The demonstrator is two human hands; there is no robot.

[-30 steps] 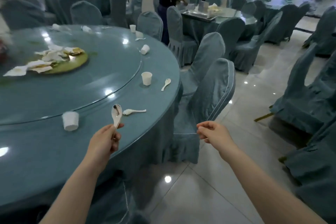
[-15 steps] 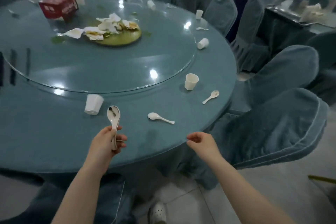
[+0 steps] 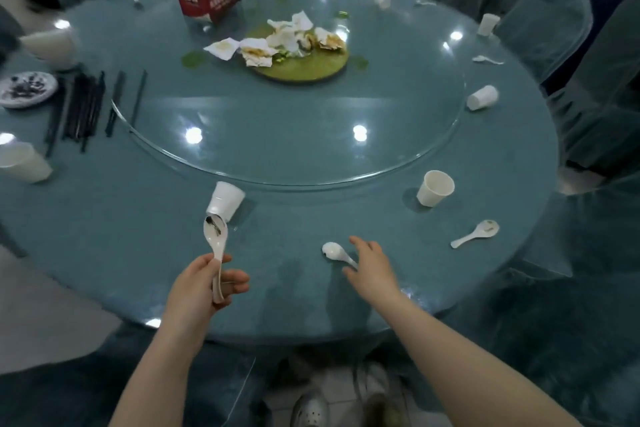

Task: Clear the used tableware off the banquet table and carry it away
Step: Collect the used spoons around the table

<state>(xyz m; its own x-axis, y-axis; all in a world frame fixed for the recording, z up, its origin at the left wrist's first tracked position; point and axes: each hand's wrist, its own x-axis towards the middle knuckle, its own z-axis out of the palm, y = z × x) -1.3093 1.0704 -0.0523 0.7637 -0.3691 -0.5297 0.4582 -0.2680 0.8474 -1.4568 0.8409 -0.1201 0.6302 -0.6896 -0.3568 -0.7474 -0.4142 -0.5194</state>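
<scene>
Head view: right hand now out over the round teal-clothed banquet table, closer than a moment ago, fingers spread wide around handle of white ceramic soup spoon, likely next pickup. Left hand gripping soiled white spoon upright.

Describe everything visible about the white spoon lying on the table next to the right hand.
The white spoon is a short, glossy soup spoon, ceramic or plastic by its look. It lies flat on the teal tablecloth near the table's front edge, bowl facing up and pointing left, handle running right and toward the person. The bowl looks nearly clean, with a small dark speck at its edge. The right hand reaches over the handle's end with fingers spread, hiding the tip; whether they touch it cannot be told. Nothing else touches it.
</scene>
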